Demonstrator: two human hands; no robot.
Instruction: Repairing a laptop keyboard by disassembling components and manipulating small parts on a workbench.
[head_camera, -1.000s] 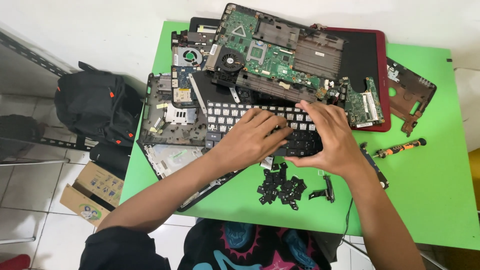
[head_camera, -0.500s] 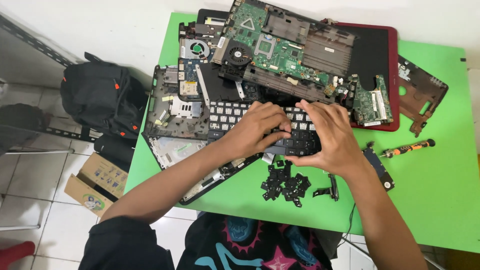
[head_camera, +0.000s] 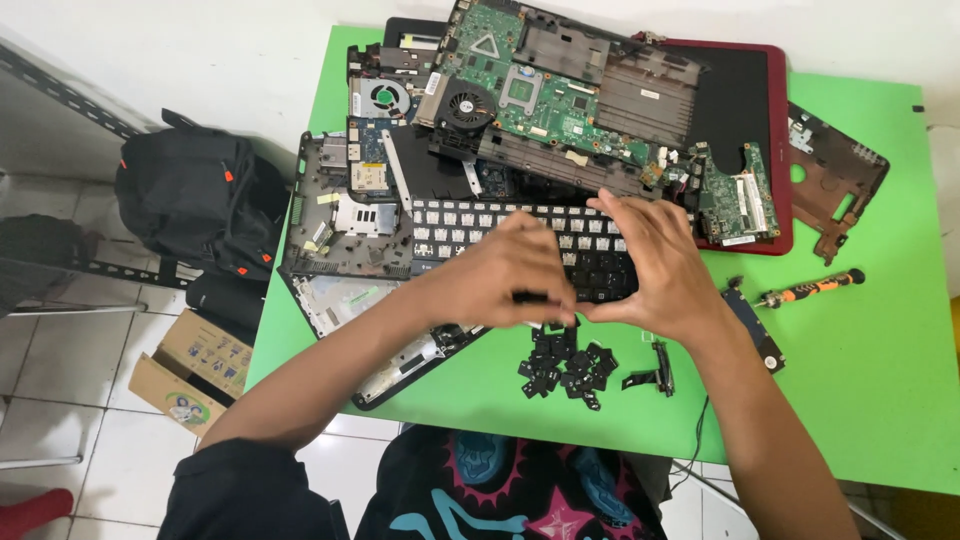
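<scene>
- One keyboard (head_camera: 520, 235) lay on the green table (head_camera: 860, 380), at the middle, its near edge under both hands; many of its key places were bare.
- The left hand (head_camera: 500, 280) was curled, fingertips pinching one small black keycap (head_camera: 530, 297) at the keyboard's near edge.
- The right hand (head_camera: 655, 265) rested on the keyboard's right part, fingers bent and loosely spread, thumb meeting the left hand's fingertips; whether it gripped anything could not be told.
- One heap of loose black keycaps (head_camera: 565, 362) lay just below the hands, too jumbled to count.
- One small black bracket (head_camera: 655, 370) lay just right of the heap.
- One orange-handled screwdriver (head_camera: 812, 289) lay to the right, well apart from the hands.
- One green motherboard (head_camera: 560, 95) with one round fan (head_camera: 466, 104) leaned above the keyboard; a second, loose fan (head_camera: 385, 98) lay to its left.
- One red laptop shell (head_camera: 745, 100) lay under the motherboard.
- One black backpack (head_camera: 195, 195) and one cardboard box (head_camera: 190, 368) sat on the floor to the left.
</scene>
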